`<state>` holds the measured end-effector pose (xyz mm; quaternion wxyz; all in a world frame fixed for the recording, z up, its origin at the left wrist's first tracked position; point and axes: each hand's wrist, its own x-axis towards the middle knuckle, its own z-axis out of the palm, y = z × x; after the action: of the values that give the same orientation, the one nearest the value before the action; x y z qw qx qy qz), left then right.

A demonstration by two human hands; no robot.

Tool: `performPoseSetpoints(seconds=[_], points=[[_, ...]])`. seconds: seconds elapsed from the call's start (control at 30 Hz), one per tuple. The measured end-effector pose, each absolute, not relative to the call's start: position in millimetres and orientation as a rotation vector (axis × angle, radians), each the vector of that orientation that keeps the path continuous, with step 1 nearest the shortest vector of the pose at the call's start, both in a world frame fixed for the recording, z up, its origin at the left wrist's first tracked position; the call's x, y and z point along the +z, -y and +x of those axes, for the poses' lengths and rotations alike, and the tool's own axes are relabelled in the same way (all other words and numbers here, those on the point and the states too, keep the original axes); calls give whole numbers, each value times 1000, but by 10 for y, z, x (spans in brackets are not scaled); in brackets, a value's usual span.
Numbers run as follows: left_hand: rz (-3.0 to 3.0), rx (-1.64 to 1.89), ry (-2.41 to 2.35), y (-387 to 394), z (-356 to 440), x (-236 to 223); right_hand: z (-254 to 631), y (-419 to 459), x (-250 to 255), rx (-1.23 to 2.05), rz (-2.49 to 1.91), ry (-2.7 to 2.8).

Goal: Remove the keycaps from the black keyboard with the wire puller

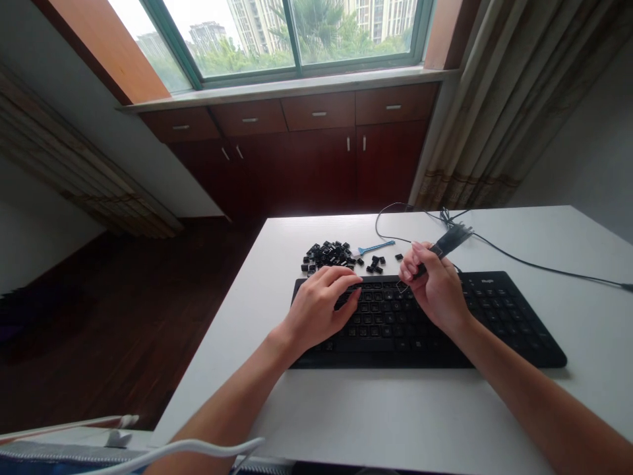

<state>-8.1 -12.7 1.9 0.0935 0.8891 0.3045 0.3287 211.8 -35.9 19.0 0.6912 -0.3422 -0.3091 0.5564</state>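
Observation:
A black keyboard [489, 310] lies on the white table, several of its keys on the left and middle without caps. My right hand [438, 284] is closed around a black brush [448, 243] above the keyboard. The bristles point up and to the right, and thin wire loops stick out below the fist over the top key rows. Over the left part of the keyboard is my left hand [324, 300], its thumb and forefinger apart with nothing seen between them. Whether its fingertips touch the keys I cannot tell.
Behind the keyboard sits a pile of loose black keycaps [329, 254], with a few more scattered to its right. A small blue brush [376, 247] lies beside the pile. A black cable [534, 265] runs across the table [376, 409] to the right. A white cord [198, 447] crosses the lower left.

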Motion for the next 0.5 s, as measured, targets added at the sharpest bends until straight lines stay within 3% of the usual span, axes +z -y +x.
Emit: performPoseSetpoints(seconds=[0.5], points=[[2746,825,-804,227,-24,14,2152,459,156,1283,-721,642]])
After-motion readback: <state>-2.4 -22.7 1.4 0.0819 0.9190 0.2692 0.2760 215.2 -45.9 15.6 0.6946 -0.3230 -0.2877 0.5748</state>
